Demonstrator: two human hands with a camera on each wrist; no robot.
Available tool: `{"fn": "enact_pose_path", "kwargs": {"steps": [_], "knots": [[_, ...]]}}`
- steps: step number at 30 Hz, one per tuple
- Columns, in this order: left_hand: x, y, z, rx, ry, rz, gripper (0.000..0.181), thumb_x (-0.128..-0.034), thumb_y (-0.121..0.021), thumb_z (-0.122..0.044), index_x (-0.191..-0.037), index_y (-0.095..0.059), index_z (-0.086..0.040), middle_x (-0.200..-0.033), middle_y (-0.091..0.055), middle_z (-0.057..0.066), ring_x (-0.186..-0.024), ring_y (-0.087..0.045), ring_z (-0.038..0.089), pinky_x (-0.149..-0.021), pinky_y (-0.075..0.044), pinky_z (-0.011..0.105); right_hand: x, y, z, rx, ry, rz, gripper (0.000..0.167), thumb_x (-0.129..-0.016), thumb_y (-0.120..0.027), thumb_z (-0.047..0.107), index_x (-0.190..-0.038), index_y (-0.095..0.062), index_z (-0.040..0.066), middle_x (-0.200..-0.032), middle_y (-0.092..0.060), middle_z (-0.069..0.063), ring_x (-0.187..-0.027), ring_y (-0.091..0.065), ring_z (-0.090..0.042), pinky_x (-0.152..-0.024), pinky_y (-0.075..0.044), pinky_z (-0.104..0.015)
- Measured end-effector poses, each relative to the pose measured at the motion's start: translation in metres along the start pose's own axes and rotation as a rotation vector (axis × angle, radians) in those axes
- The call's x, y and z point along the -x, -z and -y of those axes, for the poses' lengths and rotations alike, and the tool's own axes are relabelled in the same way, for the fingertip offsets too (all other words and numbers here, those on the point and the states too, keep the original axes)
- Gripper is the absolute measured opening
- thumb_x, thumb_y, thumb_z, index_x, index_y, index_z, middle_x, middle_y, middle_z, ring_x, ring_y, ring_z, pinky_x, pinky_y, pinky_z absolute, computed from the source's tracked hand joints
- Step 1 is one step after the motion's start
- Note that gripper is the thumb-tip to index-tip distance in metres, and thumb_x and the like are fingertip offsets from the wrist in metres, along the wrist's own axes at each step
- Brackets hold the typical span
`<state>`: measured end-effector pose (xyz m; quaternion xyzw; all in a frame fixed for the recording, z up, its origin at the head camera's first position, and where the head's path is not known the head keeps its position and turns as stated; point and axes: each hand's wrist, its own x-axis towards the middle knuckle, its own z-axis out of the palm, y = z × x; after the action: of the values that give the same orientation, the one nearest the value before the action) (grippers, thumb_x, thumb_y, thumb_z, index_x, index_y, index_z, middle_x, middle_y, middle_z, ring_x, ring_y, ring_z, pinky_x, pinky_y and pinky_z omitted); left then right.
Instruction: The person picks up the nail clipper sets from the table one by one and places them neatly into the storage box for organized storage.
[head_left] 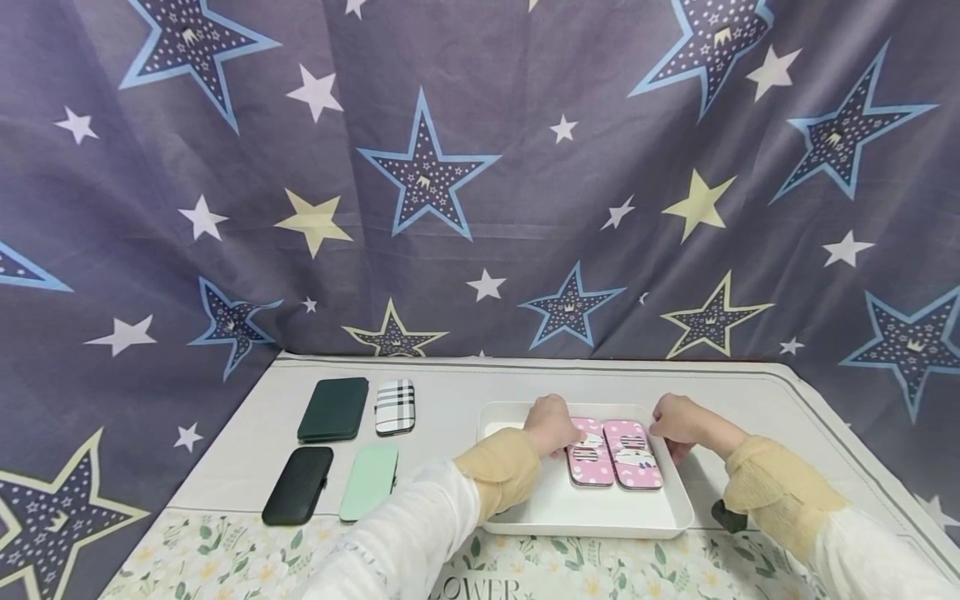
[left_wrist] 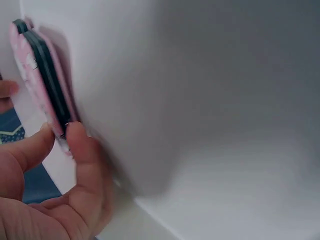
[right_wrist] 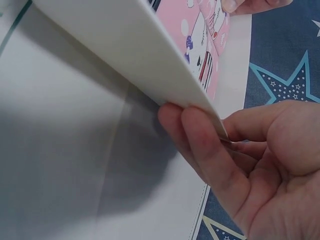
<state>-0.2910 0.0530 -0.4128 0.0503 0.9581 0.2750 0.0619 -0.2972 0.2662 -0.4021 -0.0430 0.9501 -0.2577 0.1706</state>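
Note:
Two pink patterned cases lie side by side in a white tray (head_left: 585, 528). My left hand (head_left: 551, 425) reaches over the tray and pinches the left pink case (head_left: 591, 467) near its far left edge; in the left wrist view, thumb and fingers (left_wrist: 82, 145) are on either side of that case's edge. The right pink case (head_left: 632, 454) lies beside it. At the tray's right wall, my right hand (head_left: 678, 423) grips the rim, and the right wrist view has its thumb inside and fingers (right_wrist: 205, 145) outside the wall (right_wrist: 135, 55).
Left of the tray lie a dark green case (head_left: 333, 409), a plaid case (head_left: 395, 407), a black case (head_left: 297, 487) and a mint green case (head_left: 370, 482). A dark object (head_left: 728, 517) is partly hidden by the right sleeve. A starry curtain (head_left: 480, 250) hangs behind the table.

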Motion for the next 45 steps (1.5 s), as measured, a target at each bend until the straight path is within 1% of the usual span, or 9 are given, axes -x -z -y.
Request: {"fn": "enact_pose_path", "kwargs": {"steps": [5, 10, 14, 17, 20, 25, 32, 38, 45], "knots": [[0.002, 0.020, -0.002, -0.117, 0.010, 0.103, 0.036, -0.0858, -0.067, -0.032, -0.099, -0.062, 0.002, -0.081, -0.060, 0.010, -0.055, -0.060, 0.018, -0.040, -0.047, 0.024, 0.000, 0.000, 0.003, 0.007, 0.014, -0.004, 0.012, -0.087, -0.051, 0.001, -0.082, -0.060, -0.006, -0.055, -0.062, -0.011, -0.045, -0.062, -0.015, -0.047, -0.055, -0.028], [0.000, 0.040, -0.001, -0.102, 0.022, 0.180, 0.043, -0.0879, -0.063, -0.039, -0.108, -0.061, -0.001, -0.091, -0.058, 0.009, -0.070, -0.061, 0.020, -0.046, -0.054, 0.031, 0.001, 0.001, 0.004, 0.015, 0.013, -0.003, 0.012, -0.086, -0.051, 0.001, -0.080, -0.059, -0.006, -0.055, -0.062, -0.011, -0.044, -0.062, -0.016, -0.047, -0.055, -0.028], [0.004, 0.059, 0.001, -0.078, -0.021, 0.178, 0.056, -0.0896, -0.060, -0.043, -0.123, -0.054, 0.002, -0.109, -0.060, 0.013, -0.084, -0.062, 0.024, -0.057, -0.057, 0.036, 0.003, 0.001, 0.003, 0.017, 0.019, -0.001, 0.013, -0.087, -0.051, 0.001, -0.082, -0.060, -0.007, -0.055, -0.062, -0.011, -0.045, -0.062, -0.016, -0.047, -0.055, -0.029], [0.015, 0.074, 0.002, -0.114, -0.084, 0.130, 0.067, -0.0907, -0.057, -0.045, -0.136, -0.044, 0.003, -0.131, -0.053, 0.017, -0.110, -0.058, 0.031, -0.085, -0.054, 0.040, 0.003, 0.001, 0.003, 0.011, 0.017, -0.002, 0.013, -0.087, -0.051, 0.001, -0.083, -0.060, -0.007, -0.055, -0.062, -0.011, -0.045, -0.063, -0.017, -0.047, -0.055, -0.029], [0.028, 0.088, 0.004, -0.181, -0.147, 0.042, 0.075, -0.0908, -0.056, -0.045, -0.143, -0.033, 0.003, -0.143, -0.042, 0.020, -0.132, -0.041, 0.034, -0.106, -0.039, 0.043, 0.003, 0.001, 0.002, 0.010, 0.018, -0.003, 0.013, -0.087, -0.051, 0.001, -0.083, -0.060, -0.008, -0.055, -0.062, -0.011, -0.045, -0.063, -0.017, -0.047, -0.055, -0.029], [0.045, 0.106, 0.013, -0.246, -0.212, -0.124, 0.083, -0.0881, -0.053, -0.057, -0.148, -0.027, -0.005, -0.145, -0.035, 0.023, -0.135, -0.032, 0.040, -0.104, -0.035, 0.059, 0.003, 0.000, 0.002, 0.020, 0.009, -0.006, 0.013, -0.086, -0.051, 0.001, -0.081, -0.060, -0.006, -0.055, -0.061, -0.011, -0.044, -0.062, -0.016, -0.047, -0.055, -0.029], [0.071, 0.122, 0.035, -0.330, -0.271, -0.290, 0.093, -0.0819, -0.041, -0.076, -0.153, -0.014, -0.022, -0.157, -0.012, 0.017, -0.145, -0.003, 0.036, -0.109, -0.008, 0.067, 0.004, 0.000, 0.002, 0.014, -0.003, -0.003, 0.014, -0.086, -0.051, 0.001, -0.084, -0.061, -0.009, -0.055, -0.061, -0.011, -0.045, -0.063, -0.017, -0.047, -0.055, -0.029], [0.089, 0.120, 0.062, -0.435, -0.307, -0.340, 0.093, -0.0812, -0.042, -0.077, -0.153, -0.007, -0.028, -0.158, 0.005, 0.013, -0.144, 0.013, 0.031, -0.107, 0.000, 0.070, 0.006, 0.001, 0.004, 0.003, -0.007, 0.003, 0.016, -0.087, -0.051, 0.001, -0.088, -0.061, -0.010, -0.056, -0.062, -0.012, -0.047, -0.063, -0.018, -0.048, -0.056, -0.030], [0.105, 0.114, 0.095, -0.474, -0.314, -0.360, 0.090, -0.0820, -0.042, -0.076, -0.152, -0.007, -0.031, -0.158, 0.004, 0.013, -0.145, 0.009, 0.032, -0.106, -0.003, 0.072, 0.006, 0.001, 0.004, 0.016, -0.001, -0.009, 0.016, -0.086, -0.052, 0.002, -0.088, -0.062, -0.010, -0.056, -0.062, -0.011, -0.046, -0.063, -0.017, -0.047, -0.055, -0.029]]}}
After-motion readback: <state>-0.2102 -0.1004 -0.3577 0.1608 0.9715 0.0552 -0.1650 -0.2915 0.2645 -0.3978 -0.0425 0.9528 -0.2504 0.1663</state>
